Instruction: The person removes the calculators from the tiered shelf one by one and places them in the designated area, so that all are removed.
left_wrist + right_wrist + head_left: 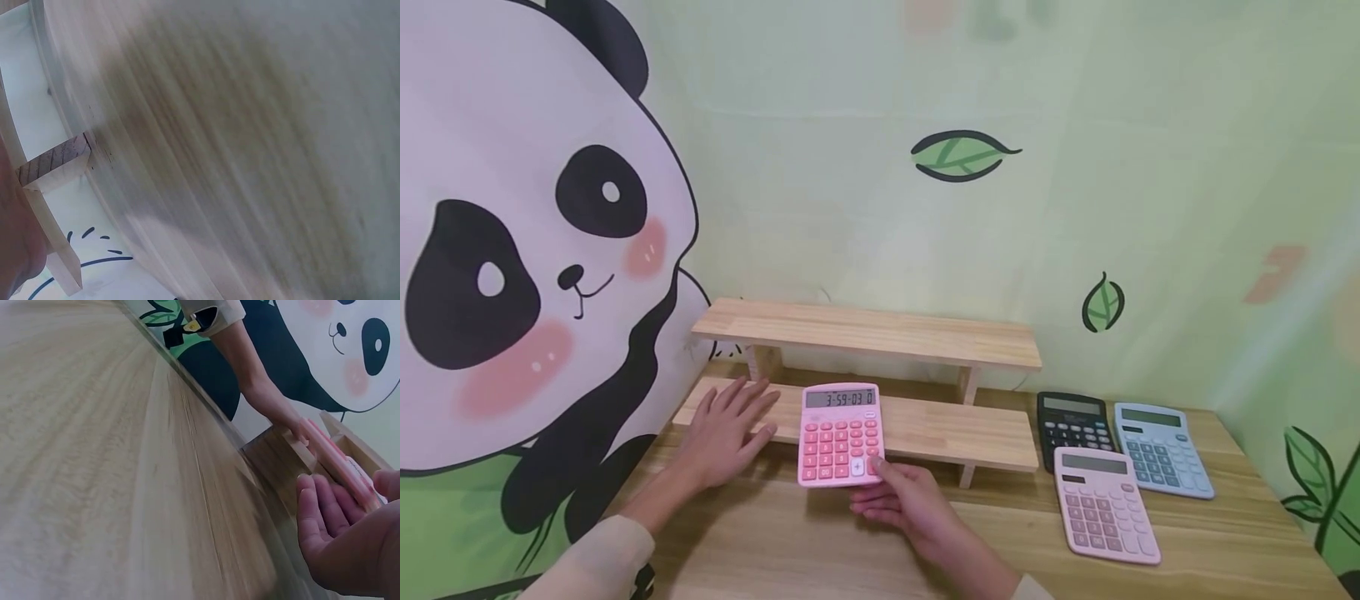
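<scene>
A bright pink calculator [841, 442] with lit digits on its display overlaps the lower step of a wooden two-step rack [925, 427]. My right hand [910, 504] pinches its lower right corner, thumb on the key side and the other fingers underneath. In the right wrist view the calculator [340, 464] shows edge-on, tilted, beside the curled fingers. My left hand [722, 433] lies with fingers spread over the left part of the lower step, left of the calculator. In the left wrist view only a blurred bit of that hand [22, 231] shows.
On the table [760, 542], right of the rack, stand a black calculator [1072, 423], a light blue calculator [1163, 450] and a pale pink calculator [1105, 504], close together. The rack's upper step [872, 329] runs behind. A panda-printed cloth [850, 208] hangs at the back and left.
</scene>
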The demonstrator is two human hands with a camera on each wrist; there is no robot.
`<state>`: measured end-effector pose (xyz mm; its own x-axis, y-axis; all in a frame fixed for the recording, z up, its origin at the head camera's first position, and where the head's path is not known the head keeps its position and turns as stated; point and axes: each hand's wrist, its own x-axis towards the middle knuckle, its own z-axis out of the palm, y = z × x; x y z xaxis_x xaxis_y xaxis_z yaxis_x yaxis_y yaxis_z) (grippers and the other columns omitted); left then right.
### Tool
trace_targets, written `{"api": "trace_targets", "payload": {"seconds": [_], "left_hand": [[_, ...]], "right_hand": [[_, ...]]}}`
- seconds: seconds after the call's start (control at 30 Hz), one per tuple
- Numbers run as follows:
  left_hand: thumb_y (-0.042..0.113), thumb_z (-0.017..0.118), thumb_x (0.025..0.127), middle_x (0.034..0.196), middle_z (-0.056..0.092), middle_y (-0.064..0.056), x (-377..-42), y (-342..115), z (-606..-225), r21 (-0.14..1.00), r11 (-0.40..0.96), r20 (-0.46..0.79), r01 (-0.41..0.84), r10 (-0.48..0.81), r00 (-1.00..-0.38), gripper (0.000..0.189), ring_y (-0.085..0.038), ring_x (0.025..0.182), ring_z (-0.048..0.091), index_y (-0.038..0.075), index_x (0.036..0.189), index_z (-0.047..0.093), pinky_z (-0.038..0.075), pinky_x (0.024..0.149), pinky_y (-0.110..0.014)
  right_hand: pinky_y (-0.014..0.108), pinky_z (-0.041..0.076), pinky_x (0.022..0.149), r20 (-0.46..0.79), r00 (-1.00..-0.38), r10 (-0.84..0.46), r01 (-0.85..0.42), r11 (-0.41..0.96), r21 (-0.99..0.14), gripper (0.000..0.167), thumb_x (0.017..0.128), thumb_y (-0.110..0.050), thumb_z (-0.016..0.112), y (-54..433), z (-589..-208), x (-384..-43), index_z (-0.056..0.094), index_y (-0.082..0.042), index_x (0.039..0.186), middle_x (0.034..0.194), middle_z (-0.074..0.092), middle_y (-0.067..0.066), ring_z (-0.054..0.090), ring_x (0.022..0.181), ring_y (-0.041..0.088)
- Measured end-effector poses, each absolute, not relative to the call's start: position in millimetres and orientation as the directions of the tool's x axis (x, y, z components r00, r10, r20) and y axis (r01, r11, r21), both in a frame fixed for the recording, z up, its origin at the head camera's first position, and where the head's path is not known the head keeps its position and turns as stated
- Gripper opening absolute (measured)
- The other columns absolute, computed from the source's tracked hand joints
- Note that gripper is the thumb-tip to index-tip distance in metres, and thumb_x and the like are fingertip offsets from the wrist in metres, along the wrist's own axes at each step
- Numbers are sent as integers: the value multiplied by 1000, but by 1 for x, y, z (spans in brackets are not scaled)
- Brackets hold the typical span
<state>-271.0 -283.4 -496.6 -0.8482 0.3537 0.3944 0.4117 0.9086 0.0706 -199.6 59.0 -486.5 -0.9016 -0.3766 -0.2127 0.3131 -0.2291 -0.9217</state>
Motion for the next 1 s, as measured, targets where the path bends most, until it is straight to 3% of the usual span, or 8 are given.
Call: {"api": "trace_targets", "payload": {"seconds": [0.1,0.27,0.63,1.0], "left_hand": [[54,48,108,167,42,-9,-271,-283,-496,72,911,385,406,350,-854,60,-43,156,29,21,158,52,17,123,-71],[53,49,108,167,42,-10,-270,-282,-495,77,911,385,404,347,-855,59,-43,155,30,21,157,53,17,123,-71],[52,49,108,167,42,-9,-269,-281,-497,73,913,389,402,345,-854,59,-43,155,30,21,158,52,18,122,-72],[52,50,107,166,44,-10,-269,-281,-497,70,911,409,407,345,-844,59,-44,154,33,21,157,54,20,122,-72]], "right_hand": [[38,64,86,-213,-899,-384,319,-236,-918,46,106,-38,65,58,-488,-203,69,6,120,100,77,23,79,90,28],[41,63,91,-197,-898,-394,311,-250,-917,48,107,-38,63,55,-490,-209,68,7,124,110,76,27,78,97,34],[48,58,102,-203,-921,-332,321,-356,-878,46,105,-23,68,34,-485,-214,60,10,135,126,73,21,74,113,30],[40,62,93,-205,-926,-316,306,-312,-899,41,102,-11,68,30,-480,-210,59,10,136,119,76,19,76,105,27]]}}
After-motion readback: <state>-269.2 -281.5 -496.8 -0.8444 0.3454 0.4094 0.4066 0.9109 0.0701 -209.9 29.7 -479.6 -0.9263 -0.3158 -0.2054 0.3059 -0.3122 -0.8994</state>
